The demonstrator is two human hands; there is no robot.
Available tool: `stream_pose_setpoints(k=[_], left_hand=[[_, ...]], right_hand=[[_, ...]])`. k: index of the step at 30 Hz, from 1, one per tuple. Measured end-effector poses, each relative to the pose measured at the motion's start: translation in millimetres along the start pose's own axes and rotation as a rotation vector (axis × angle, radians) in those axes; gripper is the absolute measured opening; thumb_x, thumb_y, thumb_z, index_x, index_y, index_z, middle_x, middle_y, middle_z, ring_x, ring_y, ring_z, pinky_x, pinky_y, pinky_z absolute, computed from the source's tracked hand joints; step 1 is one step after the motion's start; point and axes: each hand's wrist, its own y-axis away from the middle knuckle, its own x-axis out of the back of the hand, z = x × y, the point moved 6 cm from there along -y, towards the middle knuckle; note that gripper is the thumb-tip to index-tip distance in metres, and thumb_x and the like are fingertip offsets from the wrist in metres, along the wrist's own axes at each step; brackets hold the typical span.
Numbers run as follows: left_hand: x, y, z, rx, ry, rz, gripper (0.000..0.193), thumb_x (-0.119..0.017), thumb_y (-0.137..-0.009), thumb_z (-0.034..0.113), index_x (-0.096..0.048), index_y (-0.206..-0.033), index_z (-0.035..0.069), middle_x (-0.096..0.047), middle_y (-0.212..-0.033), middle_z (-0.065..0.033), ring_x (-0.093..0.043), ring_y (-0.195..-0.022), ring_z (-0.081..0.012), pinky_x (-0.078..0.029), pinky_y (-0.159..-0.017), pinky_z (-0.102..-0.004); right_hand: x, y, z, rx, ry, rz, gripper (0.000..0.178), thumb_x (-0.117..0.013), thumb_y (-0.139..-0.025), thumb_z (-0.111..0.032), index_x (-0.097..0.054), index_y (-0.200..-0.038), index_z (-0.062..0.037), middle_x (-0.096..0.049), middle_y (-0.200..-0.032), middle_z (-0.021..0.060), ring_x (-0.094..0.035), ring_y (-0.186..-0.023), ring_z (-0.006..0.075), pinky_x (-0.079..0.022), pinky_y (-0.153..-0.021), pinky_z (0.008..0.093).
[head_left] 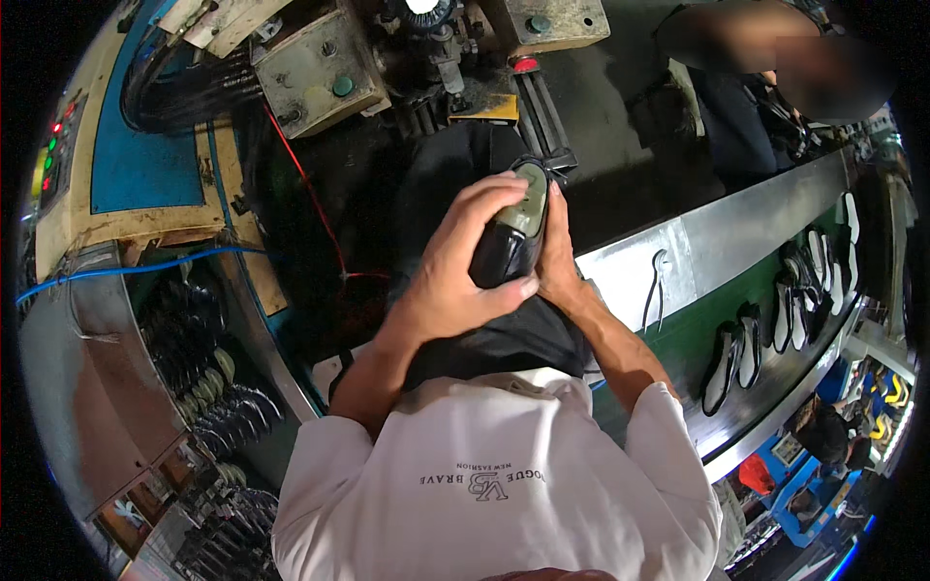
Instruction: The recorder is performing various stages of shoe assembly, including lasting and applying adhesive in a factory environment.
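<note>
Shoe [502, 259] and form [529, 205] sit together near the middle of the frame, the black covering wrapped about an olive-green core, clasped from both sides. The left hand [450, 276] curls round the left flank, fingers reaching up onto the form and thumb across the near black end; the right hand [556, 247] lies flatter along the other side. Pressed between two palms like that, I'd say it can hardly roll, and the form's bare face is left in plain sight. It's held over the dark trousers [455, 347], close in, which probably spares the arms.

Pincers [660, 259] lie on the metal ledge [699, 263] right of centre, handles toward the wearer, handy for the right hand, I'd guess. Farther right, shoes [721, 376] stand along a green surface [668, 373], mostly side by side, perhaps to keep pairs together. The machine [441, 53] fills the top of the frame, facing the worker.
</note>
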Motion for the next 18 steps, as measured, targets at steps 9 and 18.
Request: stream_pose_setpoints(k=[9, 18], left_hand=[[-6, -43, -215, 0.243, -0.491, -0.242, 0.073, -0.059, -0.098, 0.000, -0.043, -0.167, 0.023, -0.045, -0.164, -0.0285, -0.045, -0.152, -0.0429, -0.042, -0.124, -0.0503], [-23, -126, -175, -0.034, -0.740, 0.043, 0.017, -0.059, -0.096, 0.004, -0.064, -0.112, 0.008, -0.070, -0.105, -0.0167, -0.071, -0.099, -0.0442, -0.056, -0.081, -0.0574]], right_hand=[[108, -10, -22, -0.464, -0.070, 0.326, 0.100, -0.083, -0.093, -0.011, -0.021, -0.171, -0.0026, -0.056, -0.150, 0.0251, -0.061, -0.134, 0.0318, -0.049, -0.115, 0.0449], [160, 2, -53, -0.496, 0.126, 0.406, 0.096, -0.086, -0.094, -0.018, -0.029, -0.170, -0.0065, -0.070, -0.136, 0.0239, -0.070, -0.123, 0.0318, -0.055, -0.106, 0.0453]])
